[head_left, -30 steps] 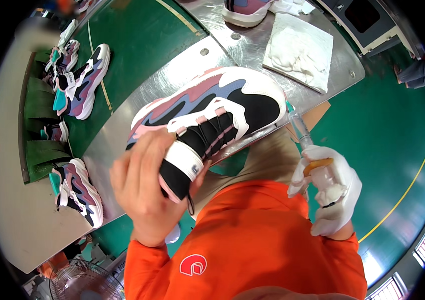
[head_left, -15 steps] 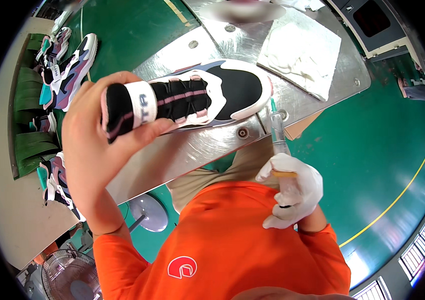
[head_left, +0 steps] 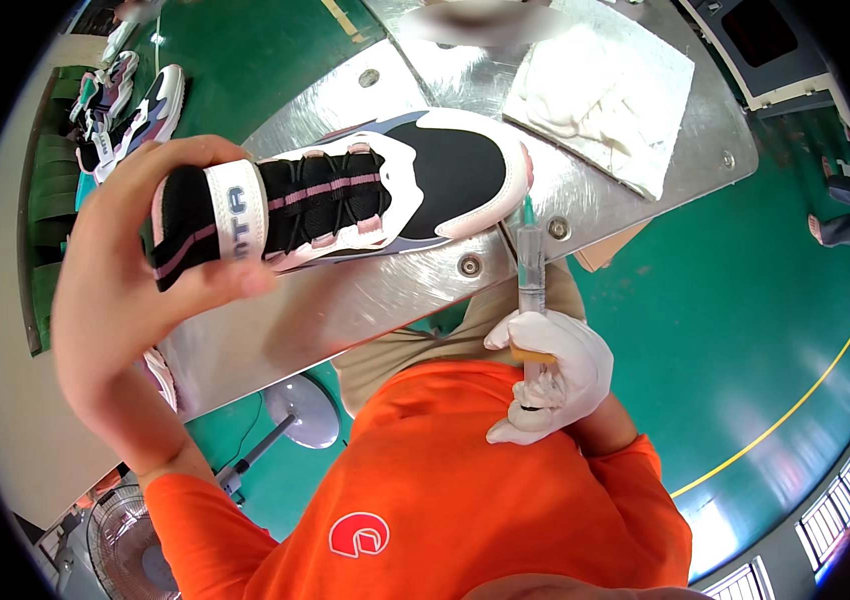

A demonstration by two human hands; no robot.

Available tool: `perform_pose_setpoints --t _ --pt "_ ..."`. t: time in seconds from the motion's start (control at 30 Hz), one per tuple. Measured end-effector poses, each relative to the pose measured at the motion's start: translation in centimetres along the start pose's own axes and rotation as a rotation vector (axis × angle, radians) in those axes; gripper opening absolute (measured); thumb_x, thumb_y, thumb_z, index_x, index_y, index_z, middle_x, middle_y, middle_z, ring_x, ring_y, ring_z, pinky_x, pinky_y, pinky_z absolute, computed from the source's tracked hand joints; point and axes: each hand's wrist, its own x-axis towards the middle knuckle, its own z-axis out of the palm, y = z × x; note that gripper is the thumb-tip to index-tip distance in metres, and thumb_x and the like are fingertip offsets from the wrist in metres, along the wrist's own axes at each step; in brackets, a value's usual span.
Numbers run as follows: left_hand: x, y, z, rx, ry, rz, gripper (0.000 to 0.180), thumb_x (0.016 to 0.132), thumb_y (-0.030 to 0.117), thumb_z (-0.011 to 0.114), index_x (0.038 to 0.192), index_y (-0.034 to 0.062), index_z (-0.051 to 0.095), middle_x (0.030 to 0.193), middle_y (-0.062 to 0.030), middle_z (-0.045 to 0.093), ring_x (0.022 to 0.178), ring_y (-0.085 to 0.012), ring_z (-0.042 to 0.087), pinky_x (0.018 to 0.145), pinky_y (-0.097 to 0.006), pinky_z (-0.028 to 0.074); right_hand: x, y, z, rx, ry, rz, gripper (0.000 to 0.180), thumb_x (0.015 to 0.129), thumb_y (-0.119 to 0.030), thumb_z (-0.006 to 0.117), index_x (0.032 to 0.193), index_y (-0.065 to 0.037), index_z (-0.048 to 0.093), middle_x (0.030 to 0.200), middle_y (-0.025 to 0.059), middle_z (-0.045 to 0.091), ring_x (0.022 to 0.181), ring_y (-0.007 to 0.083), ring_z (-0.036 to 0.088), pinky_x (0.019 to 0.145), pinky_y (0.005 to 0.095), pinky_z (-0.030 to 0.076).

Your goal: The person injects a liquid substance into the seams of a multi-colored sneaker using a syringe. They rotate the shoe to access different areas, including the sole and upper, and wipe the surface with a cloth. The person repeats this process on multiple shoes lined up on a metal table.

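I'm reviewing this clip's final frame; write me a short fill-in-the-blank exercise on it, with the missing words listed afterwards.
1. The ____ hand holds the syringe.
2. The glove on that hand is ____ in colour.
3. The green tip is near the ____ end of the shoe, not the heel end.
4. The shirt is ____ in colour.

Missing words: right; white; toe; orange.

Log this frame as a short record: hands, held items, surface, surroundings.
Left hand: bare, gripping the shoe by its ankle end
Right hand: white glove, holding a syringe
Syringe tip: green, at the shoe's toe; contact unclear
Surface: metal table beneath the shoe
Beyond toe: white cloth on a board
Far left: more shoes
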Motion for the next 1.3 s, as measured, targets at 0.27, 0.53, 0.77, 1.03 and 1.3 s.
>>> perform_pose_setpoints --t 0.27,0.53,0.77,1.03,1.3 --pt "11.9 3.6 1.2 0.093 -0.552 0.314 0.067 0.084 0.051 0.069 0.127 0.0006 0.061 0.124 -0.0144 0.065 0.114 -0.0257 0.063 0.097 -0.035 0.046 0.3 -1.6 -1.3 0.107 0.001 0.079 0.077 0.054 -0.027 0.092 0.118 -0.003 0.057 0.095 0.0086 0.062 0.066 0.0223 0.051 0.062 0.0316 0.045" --pt "15.0 2.5 6.3 -0.070 -0.887 0.270 0.058 0.082 0.043 0.078 0.123 0.0057 0.063 0.117 -0.0096 0.066 0.109 -0.0217 0.060 0.093 -0.034 0.047 2.6 -4.1 -1.8 0.148 0.349 0.251 0.099 0.058 0.001 0.084 0.142 -0.003 0.031 0.127 0.0132 0.050 0.105 0.0216 0.060 0.084 0.0324 0.055" --pt "5.1 4.0 1.7 -0.283 -0.370 0.316 0.060 0.073 0.038 0.084 0.115 0.0006 0.064 0.094 -0.0096 0.065 0.083 -0.0171 0.061 0.074 -0.031 0.050 16.3 -5.9 4.1 0.265 0.626 0.091 0.084 0.069 -0.006 0.085 0.137 -0.003 0.037 0.116 0.0097 0.052 0.100 0.0158 0.056 0.081 0.0283 0.052" --pt "-6.1 -0.2 -1.8 -0.332 0.243 0.377 0.052 0.066 0.018 0.090 0.107 0.0029 0.063 0.103 -0.0036 0.060 0.095 -0.0141 0.057 0.083 -0.027 0.046 19.4 -7.8 5.0 0.342 0.464 0.115 0.068 0.072 0.001 0.080 0.129 -0.005 0.045 0.106 0.0045 0.053 0.090 0.0104 0.056 0.074 0.0240 0.050" --pt "-9.0 -4.4 0.1 -0.893 0.661 0.521 0.058 0.072 0.015 0.085 0.122 0.0026 0.058 0.113 -0.0054 0.062 0.105 -0.0145 0.059 0.096 -0.029 0.044 11.7 -6.0 -1.4 0.036 0.350 0.498 0.068 0.073 0.003 0.074 0.135 -0.004 0.048 0.104 0.0044 0.054 0.083 0.0090 0.055 0.068 0.0209 0.049"
